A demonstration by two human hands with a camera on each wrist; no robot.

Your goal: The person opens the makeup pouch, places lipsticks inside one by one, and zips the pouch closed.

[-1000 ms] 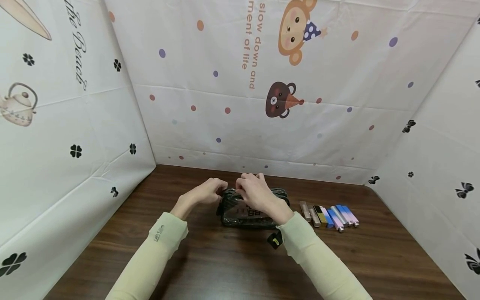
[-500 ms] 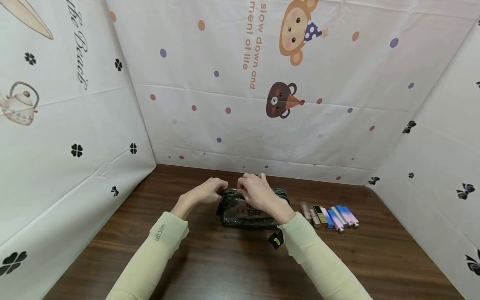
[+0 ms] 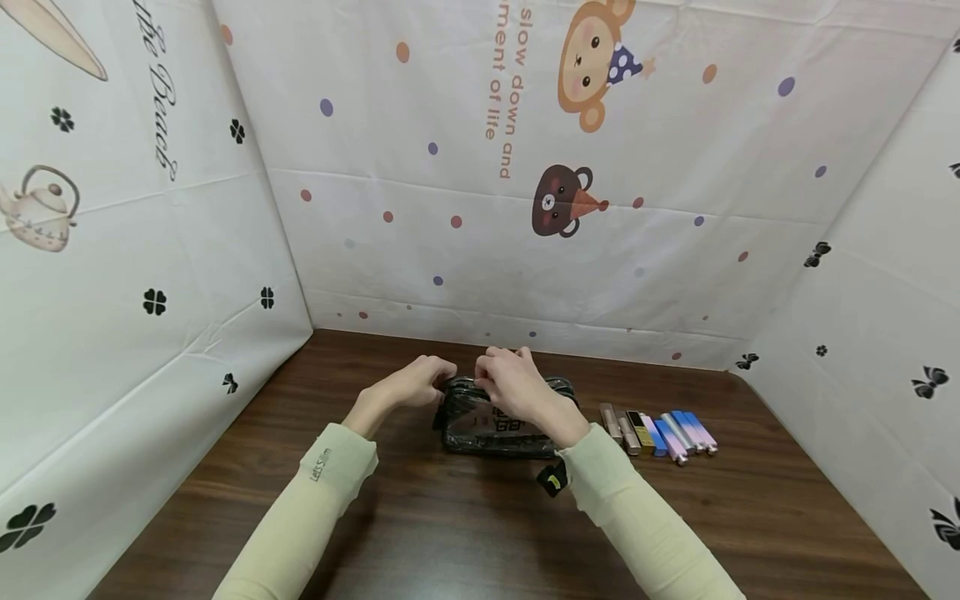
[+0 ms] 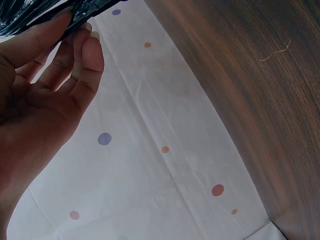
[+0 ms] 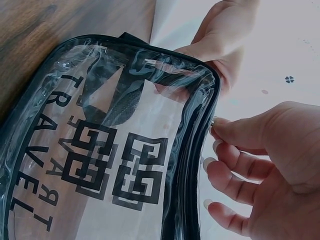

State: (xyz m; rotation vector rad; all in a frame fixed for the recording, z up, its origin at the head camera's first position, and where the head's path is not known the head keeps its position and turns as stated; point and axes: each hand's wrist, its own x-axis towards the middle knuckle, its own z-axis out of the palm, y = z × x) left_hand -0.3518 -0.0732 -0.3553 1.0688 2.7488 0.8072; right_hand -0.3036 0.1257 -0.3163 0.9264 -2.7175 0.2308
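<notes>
Head view: clear bag (image 3: 468, 429) with black trim on the dark wood table (image 3: 420, 533), toward the back, its printed front facing the wearer. Left hand (image 3: 412, 383) at the bag's left end, fingers bent down onto the top edge. Right hand (image 3: 513, 387) over the upper middle, covering part of the print. Both pale sleeves (image 3: 270, 529) reach in from the near side. Small black item (image 3: 553, 479) with a yellow-green mark lies against the right cuff. Row of slim cosmetics (image 3: 660, 433) on the table, right of the bag and apart from it: pinkish, black-and-gold, blue and pink pieces, set side by side. Behind: white sheet (image 3: 375, 258) with dots and 2 animal heads.

Left wrist view: left hand gripping the bag's dark edge, thumb on the near side, fingertips opposite. Zip teeth (image 4: 47, 15) show beside the thumb. 1 loose thread (image 4: 276, 52) on the wood.

Right wrist view: bag front close up, "TRAVEL" lettering (image 5: 36, 149) beside a square motif (image 5: 141, 182). Right thumb and forefinger pinch a small bright bit at the black-trimmed edge; too little shows to identify it. Other 3 fingers curve loosely alongside. Left hand visible at the far corner. Cannot tell how far the zip is open.
</notes>
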